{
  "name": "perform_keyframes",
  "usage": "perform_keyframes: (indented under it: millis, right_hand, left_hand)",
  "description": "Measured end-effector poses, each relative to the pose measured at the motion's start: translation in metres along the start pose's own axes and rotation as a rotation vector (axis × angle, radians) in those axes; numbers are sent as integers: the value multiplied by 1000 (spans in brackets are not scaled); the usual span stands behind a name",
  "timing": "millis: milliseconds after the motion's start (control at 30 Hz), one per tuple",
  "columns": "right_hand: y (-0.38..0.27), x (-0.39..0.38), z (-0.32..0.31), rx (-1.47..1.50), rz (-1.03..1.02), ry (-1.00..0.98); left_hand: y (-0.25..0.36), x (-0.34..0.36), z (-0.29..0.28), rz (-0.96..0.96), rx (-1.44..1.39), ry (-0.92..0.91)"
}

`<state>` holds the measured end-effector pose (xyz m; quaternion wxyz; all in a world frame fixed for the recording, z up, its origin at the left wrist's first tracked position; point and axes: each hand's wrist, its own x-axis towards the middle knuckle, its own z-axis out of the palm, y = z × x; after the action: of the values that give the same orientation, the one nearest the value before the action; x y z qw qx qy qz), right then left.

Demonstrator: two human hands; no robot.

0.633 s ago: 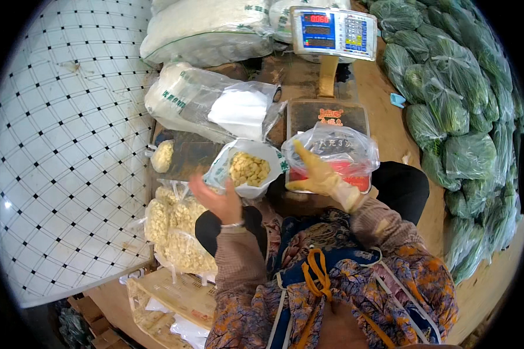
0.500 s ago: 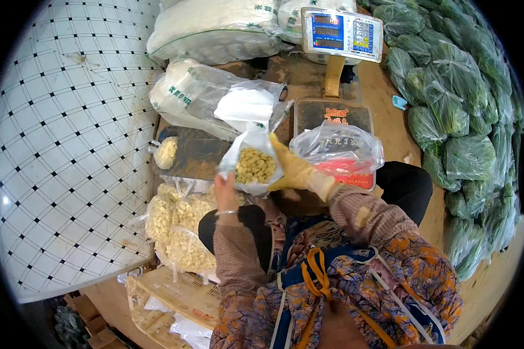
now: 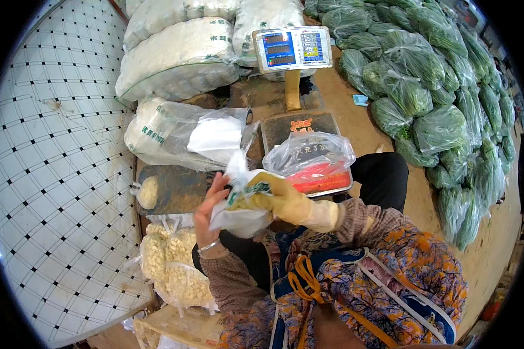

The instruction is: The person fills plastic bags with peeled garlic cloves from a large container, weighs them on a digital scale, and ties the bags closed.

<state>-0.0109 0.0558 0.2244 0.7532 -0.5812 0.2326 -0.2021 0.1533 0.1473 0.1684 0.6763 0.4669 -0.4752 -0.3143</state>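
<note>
A small white plastic bag with green print [image 3: 239, 216] is between my two hands, above my lap. Yellowish-green small pieces, seen in it a moment ago, are now hidden by the bag and the glove. My right hand [image 3: 282, 200], in a yellow glove, is closed around the bag's upper part. My bare left hand [image 3: 208, 209], with a bracelet at the wrist, holds the bag's left side, its fingers extended along it. Just beyond lies a clear bag of white plastic bags [image 3: 215, 135]. On a scale [image 3: 291, 124] to the right rests a clear plastic bag [image 3: 308, 152] over something red.
Filled bags of pale pieces [image 3: 177, 264] stand at my left, with a smaller one [image 3: 148, 193] on a dark surface. Behind are big white sacks [image 3: 180, 58] and the scale's display [image 3: 293, 49]. Bagged green vegetables [image 3: 413, 87] pile up on the right. A yellowish crate [image 3: 177, 326] is near.
The bag's open mouth, which showed the pieces, has been gathered and tilted. My gloved hand has come over its top and my left hand has moved up its side. The view has shifted.
</note>
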Motion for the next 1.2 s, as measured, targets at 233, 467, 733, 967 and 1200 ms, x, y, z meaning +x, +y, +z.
perform_keyframes:
  millis: [233, 467, 733, 967, 1200]
  right_hand:
    - [-9, -37, -36, 662, -59, 302]
    - [40, -27, -108, 571, -244, 606]
    - [56, 22, -158, -628, -162, 511]
    - [93, 7, -140, -1404, -189, 377]
    - [118, 43, -182, -1347, 255, 192]
  left_hand:
    - [-116, 11, 55, -449, -186, -298]
    - [-181, 41, 105, -121, 793, 69]
    - [-231, 88, 84, -504, 936, -69]
    - [-231, 107, 82, -621, 827, -167]
    - [-125, 70, 129, -10, 662, 77]
